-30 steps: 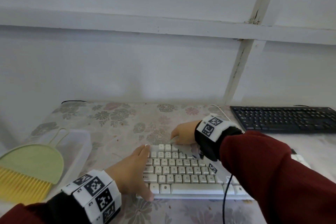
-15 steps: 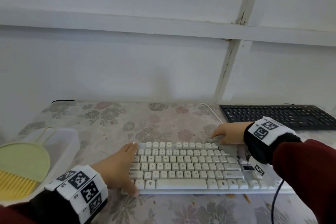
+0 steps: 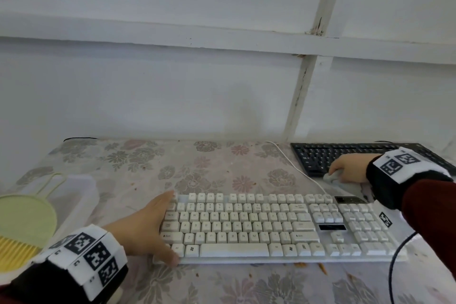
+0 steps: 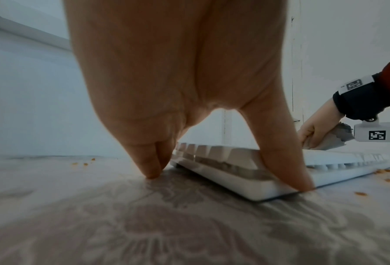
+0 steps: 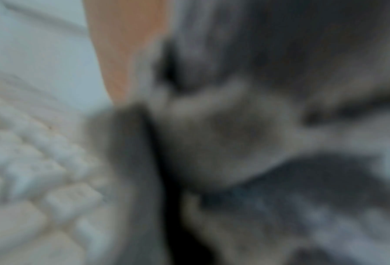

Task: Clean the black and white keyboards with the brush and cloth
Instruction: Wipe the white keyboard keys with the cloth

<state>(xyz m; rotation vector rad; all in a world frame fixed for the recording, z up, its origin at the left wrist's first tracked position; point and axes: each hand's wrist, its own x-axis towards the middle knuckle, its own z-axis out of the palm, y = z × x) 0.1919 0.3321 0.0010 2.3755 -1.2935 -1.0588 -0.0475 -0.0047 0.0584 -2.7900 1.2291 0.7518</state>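
Cloth [image 3: 332,177], pale grey and crumpled, now sits bunched in the right hand [image 3: 349,168] at the near left corner of the black flat keyboard [image 3: 370,157]; half a second ago that hand was at the white keyboard's far edge. The white plastic keyboard [image 3: 271,227] lies with its long axis from nine to three o'clock, keys printed Q, W, A, S, Z, X legible. The left hand [image 3: 145,227] braces its nine o'clock end, fingers straight, thumb at the near corner. The yellow-bristled brush with green handle [image 3: 22,229] rests at eight o'clock on a clear plastic box [image 3: 81,195].
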